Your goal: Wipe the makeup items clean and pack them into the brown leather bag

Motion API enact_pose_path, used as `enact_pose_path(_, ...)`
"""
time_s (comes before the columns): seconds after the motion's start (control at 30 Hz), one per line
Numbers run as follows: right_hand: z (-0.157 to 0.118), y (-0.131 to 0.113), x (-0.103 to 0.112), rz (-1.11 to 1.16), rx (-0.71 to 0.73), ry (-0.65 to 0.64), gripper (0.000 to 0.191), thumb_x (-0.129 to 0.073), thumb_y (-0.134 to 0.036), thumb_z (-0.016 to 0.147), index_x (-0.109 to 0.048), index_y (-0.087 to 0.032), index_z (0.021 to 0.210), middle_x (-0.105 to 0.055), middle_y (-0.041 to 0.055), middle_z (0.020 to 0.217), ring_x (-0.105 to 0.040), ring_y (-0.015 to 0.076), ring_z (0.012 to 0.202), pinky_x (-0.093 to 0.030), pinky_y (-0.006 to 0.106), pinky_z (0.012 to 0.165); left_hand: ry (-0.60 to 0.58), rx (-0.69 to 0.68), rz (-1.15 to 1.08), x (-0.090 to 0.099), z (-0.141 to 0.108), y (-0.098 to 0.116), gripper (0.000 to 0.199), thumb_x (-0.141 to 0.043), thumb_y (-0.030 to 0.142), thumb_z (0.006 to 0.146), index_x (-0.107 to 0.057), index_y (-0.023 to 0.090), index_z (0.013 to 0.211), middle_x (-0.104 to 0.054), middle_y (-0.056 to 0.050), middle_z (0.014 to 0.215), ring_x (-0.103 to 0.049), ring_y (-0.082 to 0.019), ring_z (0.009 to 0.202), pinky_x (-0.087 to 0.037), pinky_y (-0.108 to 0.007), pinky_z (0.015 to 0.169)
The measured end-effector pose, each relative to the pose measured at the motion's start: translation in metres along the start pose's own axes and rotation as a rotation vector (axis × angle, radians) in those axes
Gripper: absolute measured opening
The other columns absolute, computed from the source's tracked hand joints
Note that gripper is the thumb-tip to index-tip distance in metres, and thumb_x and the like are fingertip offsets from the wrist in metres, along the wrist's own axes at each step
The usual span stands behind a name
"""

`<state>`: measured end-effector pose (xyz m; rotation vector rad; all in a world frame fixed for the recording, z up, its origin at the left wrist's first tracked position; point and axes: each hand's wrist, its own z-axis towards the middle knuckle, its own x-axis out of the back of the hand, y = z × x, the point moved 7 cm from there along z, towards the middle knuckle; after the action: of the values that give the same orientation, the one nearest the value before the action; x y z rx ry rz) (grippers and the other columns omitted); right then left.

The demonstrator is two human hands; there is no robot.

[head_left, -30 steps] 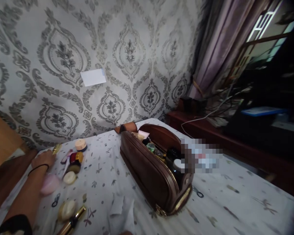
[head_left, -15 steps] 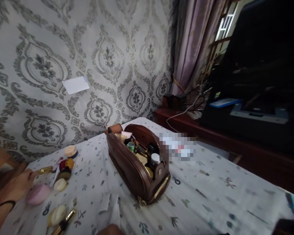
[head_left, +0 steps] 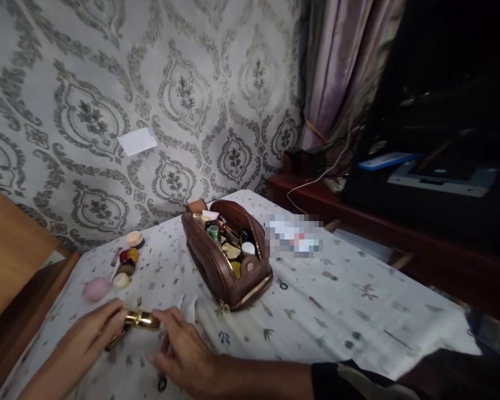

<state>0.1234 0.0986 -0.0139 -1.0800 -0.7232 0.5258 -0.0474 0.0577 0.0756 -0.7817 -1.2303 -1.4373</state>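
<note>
My left hand [head_left: 102, 328] pinches one end of a shiny gold lipstick tube [head_left: 141, 319], held level above the printed cloth. At its other end are the thumb and fingertips of my right hand [head_left: 187, 350], closed on the tube. Partly hidden under my left hand is another gold-and-dark tube [head_left: 114, 340]. Beyond my hands stands a brown leather makeup bag [head_left: 210, 269], unzipped and full of small jars and tubes, among them a white-lidded jar [head_left: 248, 248] and a green-capped one [head_left: 213, 231].
A pink egg-shaped item [head_left: 96, 289], a cream round jar [head_left: 121, 280], a red-and-yellow item [head_left: 129, 255] and a peach-lidded jar [head_left: 135, 239] sit at the cloth's left side. Behind the bag is the patterned wall [head_left: 187, 94]. A dark red cabinet [head_left: 304, 191] borders the right.
My left hand has brought the gold tube rightward, away from the small jars. My right hand has come up from the bottom edge and met the tube. The view has shifted slightly.
</note>
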Motion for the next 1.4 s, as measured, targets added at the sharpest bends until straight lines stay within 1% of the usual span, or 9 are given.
enact_pose_path(0.1,-0.005,-0.003,0.008,0.017,-0.038,0.016,0.031,-0.062,-0.016,0.076,-0.058,-0.02,0.107,-0.055,0.0013,0.098,-0.051,0.013,0.074,-0.044,0.026,0.075,-0.136,-0.011,-0.118,-0.019,-0.003,0.05,0.041,-0.039,0.059,0.089,-0.058,0.026,0.074,-0.063,0.001,0.064,-0.062,-0.019,0.063,-0.05,-0.026,0.06)
enact_pose_path(0.2,-0.006,0.006,0.013,0.091,-0.105,0.067,0.013,-0.063,-0.013,0.073,-0.053,-0.019,0.078,-0.048,-0.0043,0.074,-0.044,0.0116,0.068,-0.037,0.023,0.065,-0.155,-0.005,-0.221,-0.031,-0.003,0.075,0.041,-0.038,0.057,0.09,-0.053,0.025,0.068,-0.059,0.001,0.061,-0.06,-0.019,0.061,-0.047,-0.028,0.059)
enact_pose_path(0.33,-0.005,0.017,0.021,0.276,-0.133,0.144,0.013,-0.063,-0.018,0.076,-0.05,-0.02,0.079,-0.044,-0.0067,0.065,-0.044,0.0096,0.06,-0.034,0.021,0.055,-0.039,0.076,-0.463,-0.049,-0.004,0.071,0.04,-0.031,0.05,0.095,-0.059,0.023,0.084,-0.065,-0.003,0.075,-0.064,-0.02,0.073,-0.051,-0.031,0.069)
enact_pose_path(0.43,-0.004,0.023,0.027,0.457,-0.141,0.179,0.021,-0.061,-0.03,0.08,-0.049,-0.021,0.094,-0.052,-0.0048,0.072,-0.053,0.0108,0.059,-0.038,0.021,0.05,0.037,0.019,-0.425,-0.063,-0.009,0.066,0.032,-0.038,0.042,0.095,-0.061,0.022,0.105,-0.068,-0.007,0.101,-0.064,-0.024,0.096,-0.051,-0.037,0.087)
enact_pose_path(0.63,0.004,0.039,0.031,0.608,-0.194,0.189,0.04,-0.067,-0.047,0.077,-0.04,-0.022,0.093,-0.059,-0.0019,0.08,-0.06,0.0107,0.056,-0.04,0.02,0.044,-0.137,-0.141,-0.204,-0.099,-0.02,0.072,0.018,-0.054,0.03,0.087,-0.062,0.021,0.1,-0.062,-0.01,0.106,-0.058,-0.027,0.101,-0.049,-0.041,0.088)
enact_pose_path(0.87,0.008,0.039,0.038,0.524,-0.175,0.206,0.04,-0.067,-0.05,0.076,-0.041,-0.022,0.087,-0.052,-0.0023,0.084,-0.06,0.0097,0.057,-0.041,0.02,0.044,0.02,0.019,-0.286,-0.1,-0.016,0.051,0.018,-0.043,0.028,0.092,-0.051,0.021,0.077,-0.056,-0.002,0.078,-0.055,-0.02,0.076,-0.044,-0.034,0.073)
enact_pose_path(1.07,0.005,0.042,0.027,0.388,-0.238,0.065,0.027,-0.062,-0.043,0.079,-0.048,-0.021,0.087,-0.051,-0.0049,0.069,-0.051,0.0089,0.048,-0.036,0.02,0.041,0.281,0.131,-0.59,-0.076,-0.022,0.045,0.022,-0.038,0.038,0.096,-0.047,0.021,0.085,-0.05,0.0,0.081,-0.05,-0.016,0.076,-0.042,-0.028,0.073)
enact_pose_path(1.27,0.0,0.014,0.022,0.111,-0.072,-0.017,0.003,-0.055,-0.02,0.075,-0.054,-0.019,0.078,-0.05,-0.0032,0.067,-0.044,0.0108,0.061,-0.034,0.022,0.054,0.242,0.08,-0.576,-0.082,-0.026,0.061,0.014,-0.039,0.032,0.095,-0.048,0.022,0.094,-0.056,-0.002,0.085,-0.054,-0.018,0.079,-0.042,-0.029,0.076)
enact_pose_path(1.4,-0.004,0.001,0.016,-0.072,-0.016,-0.103,0.008,-0.053,-0.015,0.072,-0.047,-0.019,0.071,-0.047,-0.004,0.066,-0.04,0.0109,0.062,-0.03,0.023,0.056,0.327,0.171,-0.55,-0.08,-0.028,0.052,0.018,-0.033,0.034,0.096,-0.046,0.023,0.09,-0.054,0.0,0.078,-0.054,-0.017,0.072,-0.041,-0.029,0.071)
